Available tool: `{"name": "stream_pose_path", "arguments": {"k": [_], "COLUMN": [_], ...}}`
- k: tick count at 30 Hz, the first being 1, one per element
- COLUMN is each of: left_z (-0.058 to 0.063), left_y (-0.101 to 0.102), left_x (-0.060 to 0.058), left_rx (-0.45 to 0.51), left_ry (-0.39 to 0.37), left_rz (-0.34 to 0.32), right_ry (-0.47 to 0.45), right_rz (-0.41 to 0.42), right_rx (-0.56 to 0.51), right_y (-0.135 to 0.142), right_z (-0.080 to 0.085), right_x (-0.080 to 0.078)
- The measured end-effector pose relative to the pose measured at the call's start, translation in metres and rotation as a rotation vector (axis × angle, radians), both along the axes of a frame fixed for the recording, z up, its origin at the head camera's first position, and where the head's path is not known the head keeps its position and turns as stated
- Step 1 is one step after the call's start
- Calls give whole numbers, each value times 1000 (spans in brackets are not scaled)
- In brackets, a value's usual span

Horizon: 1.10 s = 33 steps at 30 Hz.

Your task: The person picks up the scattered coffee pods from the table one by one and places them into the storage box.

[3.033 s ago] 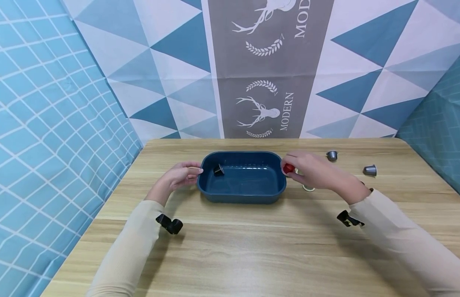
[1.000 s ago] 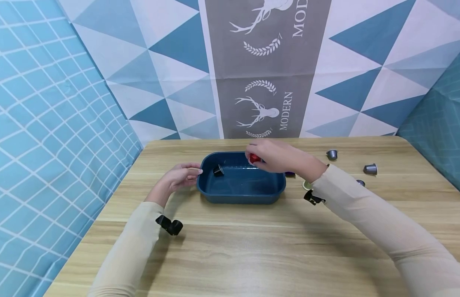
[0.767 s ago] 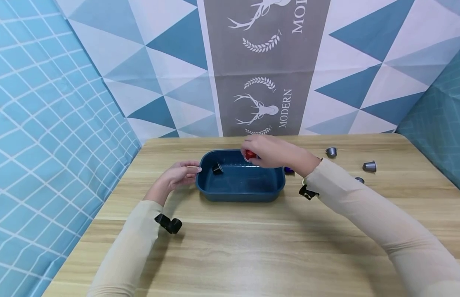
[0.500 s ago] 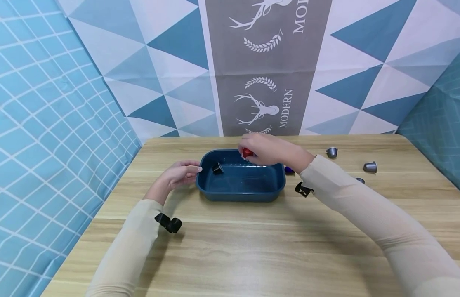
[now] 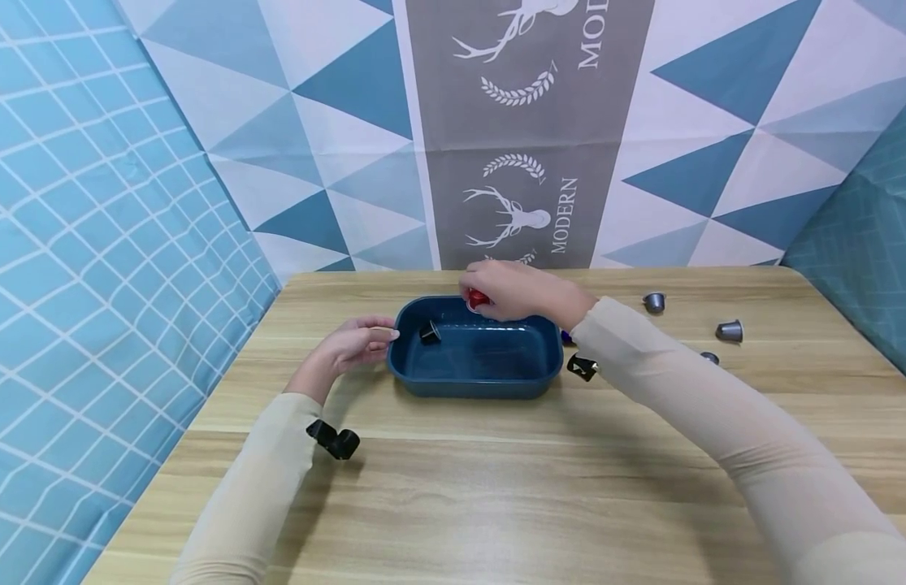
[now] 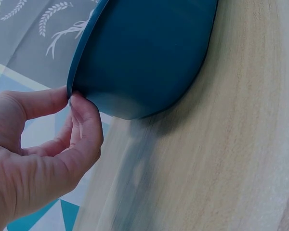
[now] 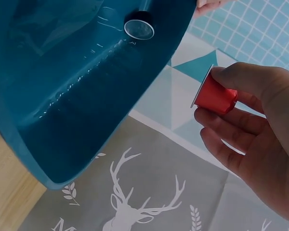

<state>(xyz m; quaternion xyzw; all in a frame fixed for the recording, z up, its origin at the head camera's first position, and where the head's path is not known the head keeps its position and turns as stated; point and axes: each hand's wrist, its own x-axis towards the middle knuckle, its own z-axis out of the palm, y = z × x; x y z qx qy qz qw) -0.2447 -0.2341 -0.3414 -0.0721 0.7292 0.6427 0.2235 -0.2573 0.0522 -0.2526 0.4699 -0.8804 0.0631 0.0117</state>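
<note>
My right hand (image 5: 514, 290) pinches a red coffee capsule (image 5: 478, 300) between thumb and fingers, over the far rim of a dark blue rectangular tub (image 5: 474, 391). The right wrist view shows the red capsule (image 7: 216, 94) tilted, its pale flat lid turned toward the tub. A black coffee capsule (image 5: 429, 333) lies inside the tub near its left end. My left hand (image 5: 353, 345) holds that left end; in the left wrist view, thumb and forefinger pinch the tub's rim (image 6: 77, 67).
Grey capsules (image 5: 653, 302) lie on the wooden table (image 5: 453, 487) right of the tub. A dark blue capsule (image 5: 566, 337) sits against the tub's right end, partly behind my right sleeve. Patterned cloth (image 5: 533, 122) hangs along the table's back edge.
My right hand has carried the red capsule leftward from beyond the tub's right end to above its far side. My left hand keeps its place on the rim.
</note>
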Motion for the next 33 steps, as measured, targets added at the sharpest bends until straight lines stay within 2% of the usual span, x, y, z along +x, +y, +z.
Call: {"name": "stream_pose_path", "arguments": {"k": [9,16,25,33], "left_z": [1,1,-4,-2], "left_y": [-1,0,-2,-1], "left_x": [0,2,2,1], "left_rx": [13,-5,-17,-14], "left_ry": [-3,3,12,11], "left_rz": [5,3,-8,-1], "right_ry": [-25,-37,-41,-79], "right_rz": [-20,-27,23,9], "right_rx": [16,68,71,117], "right_y": [-7,-17,-30,-40], "right_z": [-4,-11,-18,-23], "right_x": [-10,-16,-22,-29]}}
